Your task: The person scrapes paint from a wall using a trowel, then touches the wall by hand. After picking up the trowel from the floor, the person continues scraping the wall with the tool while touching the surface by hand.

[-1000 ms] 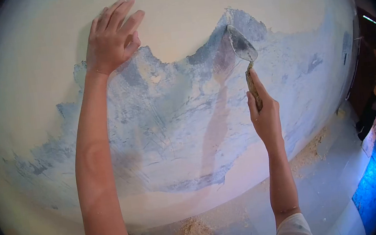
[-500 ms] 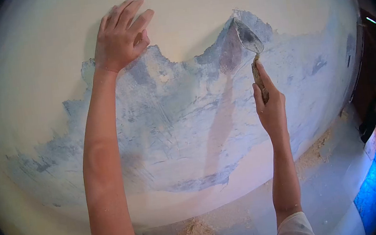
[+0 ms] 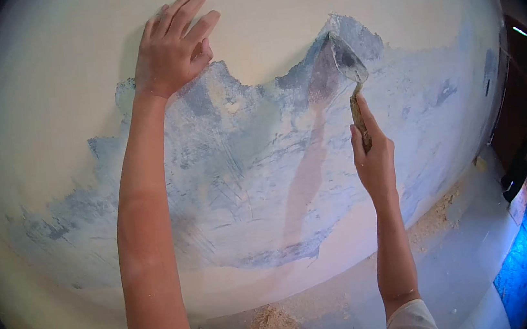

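My right hand [image 3: 377,161] grips the handle of a small pointed trowel [image 3: 348,60], its blade up against the wall with the tip pointing upward. Around the blade lies a grey-blue scraped patch [image 3: 209,144] with a jagged upper edge, bordered by cream coating [image 3: 272,14]. My left hand [image 3: 172,48] rests on the wall at the upper left, fingers spread, holding nothing. Its heel is close to the upper edge of the scraped patch. A shadow of my right arm and the trowel falls on the wall left of the blade.
Piles of pale flakes [image 3: 272,324] lie on the floor at the foot of the wall, with more debris [image 3: 435,219] to the right. At the far right are a dark opening [image 3: 519,96] and a bright blue surface [image 3: 522,265].
The trowel and my right hand have moved slightly down the wall, the blade tip now lower on the scraped peak. My left hand has stayed almost in place.
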`<state>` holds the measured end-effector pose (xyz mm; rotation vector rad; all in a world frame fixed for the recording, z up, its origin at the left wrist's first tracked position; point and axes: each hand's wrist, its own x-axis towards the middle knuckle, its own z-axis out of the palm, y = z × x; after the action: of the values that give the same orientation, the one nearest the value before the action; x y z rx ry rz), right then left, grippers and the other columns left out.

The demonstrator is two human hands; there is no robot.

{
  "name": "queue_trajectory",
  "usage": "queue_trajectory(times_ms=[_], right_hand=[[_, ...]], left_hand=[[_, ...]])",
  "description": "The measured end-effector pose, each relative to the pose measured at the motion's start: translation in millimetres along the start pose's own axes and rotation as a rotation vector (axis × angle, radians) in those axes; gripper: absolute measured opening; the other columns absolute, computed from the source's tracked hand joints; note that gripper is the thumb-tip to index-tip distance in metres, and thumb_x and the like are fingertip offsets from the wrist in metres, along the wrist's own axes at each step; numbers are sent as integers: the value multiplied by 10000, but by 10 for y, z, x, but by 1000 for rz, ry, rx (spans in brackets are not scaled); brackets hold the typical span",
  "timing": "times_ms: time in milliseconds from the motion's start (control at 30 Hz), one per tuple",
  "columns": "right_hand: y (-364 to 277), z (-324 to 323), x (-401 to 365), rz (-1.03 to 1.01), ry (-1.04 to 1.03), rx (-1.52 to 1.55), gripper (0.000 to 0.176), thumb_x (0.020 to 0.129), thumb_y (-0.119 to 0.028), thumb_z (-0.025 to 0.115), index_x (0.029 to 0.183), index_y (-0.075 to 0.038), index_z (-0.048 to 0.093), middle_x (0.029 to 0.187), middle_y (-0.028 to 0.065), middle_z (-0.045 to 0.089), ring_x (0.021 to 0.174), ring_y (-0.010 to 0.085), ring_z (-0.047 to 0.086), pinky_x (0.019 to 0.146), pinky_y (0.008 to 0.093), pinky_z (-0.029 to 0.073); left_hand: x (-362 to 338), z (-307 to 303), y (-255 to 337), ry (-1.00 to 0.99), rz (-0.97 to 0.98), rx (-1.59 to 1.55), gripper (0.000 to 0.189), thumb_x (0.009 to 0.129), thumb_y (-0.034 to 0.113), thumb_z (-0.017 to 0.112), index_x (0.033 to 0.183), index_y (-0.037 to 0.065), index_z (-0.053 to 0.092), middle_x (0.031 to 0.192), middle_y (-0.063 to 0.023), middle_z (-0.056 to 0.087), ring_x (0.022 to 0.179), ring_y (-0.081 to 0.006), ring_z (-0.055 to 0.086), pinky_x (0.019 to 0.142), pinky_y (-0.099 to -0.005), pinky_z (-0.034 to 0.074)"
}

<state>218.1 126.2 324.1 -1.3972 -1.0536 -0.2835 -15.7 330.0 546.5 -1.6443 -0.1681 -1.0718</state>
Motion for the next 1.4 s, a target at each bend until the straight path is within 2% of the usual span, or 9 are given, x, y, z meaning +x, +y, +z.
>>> queue_trajectory(times_ms=[67,233,467,733,967,1167,1333,1367,1400], right_hand=[[-43,14,28,-128,64,21,562,1011,-34,571,1543,-184,468,818,190,724,586,128,549,583,304,477],[-268,-140,144,80,-62,-32,583,1005,-14,565,1550,-190,455,824,200,720,591,129,540,586,287,470],[-72,-13,-23,-20,2,8,587,1005,-18,559,1553,-194,447,821,229,705,597,157,554,599,312,478],[-179,-67,69,89,-69,-20,598,1002,-17,558,1559,-193,431,936,274,716,744,227,717,665,327,529],[-28,-82,34,-21,-15,-14,594,1008,-43,573,1562,-206,432,877,233,719,669,228,669,642,341,518],[-170,-150,256,68,-38,-56,603,1002,-28,576,1561,-201,432,880,214,728,667,221,673,631,327,512],[131,-9,97,-219,76,-68,604,1001,-30,578,1561,-203,432,908,219,734,701,219,695,652,329,526],[13,-58,115,-207,73,-68,604,1001,-30,578,1561,-203,432,908,219,734,701,219,695,652,329,526],[-137,-137,165,-36,-15,-76,608,998,-22,578,1560,-203,432,964,231,738,772,240,723,677,338,537]], left_hand=[[-1,5,-9,16,6,7,414,867,235,612,1275,301,632,1445,56,542,1339,-180,513,1130,-451,442],[1,30,-23,9,15,-4,415,874,244,609,1283,306,629,1443,59,546,1344,-177,509,1136,-450,437],[-6,14,-16,5,0,-6,416,875,241,606,1285,306,628,1451,58,544,1349,-175,506,1138,-444,432],[-9,-12,4,-9,-9,-4,410,873,237,609,1277,304,633,1454,58,541,1354,-174,501,1137,-451,433],[1,-3,-8,2,-9,-6,409,869,233,615,1272,298,634,1460,57,534,1357,-175,498,1135,-452,438],[0,4,-14,6,-6,-20,414,864,224,619,1273,288,633,1454,51,534,1350,-179,500,1127,-448,441],[2,-21,-33,-15,-9,-4,434,869,224,598,1297,289,632,1468,43,532,1363,-185,492,1131,-435,428],[-8,-13,-28,-30,0,5,455,875,232,576,1323,295,629,1488,39,526,1384,-190,480,1139,-423,415],[-15,0,-14,-39,8,-6,455,875,232,576,1323,295,629,1488,39,526,1384,-190,480,1139,-423,415]])
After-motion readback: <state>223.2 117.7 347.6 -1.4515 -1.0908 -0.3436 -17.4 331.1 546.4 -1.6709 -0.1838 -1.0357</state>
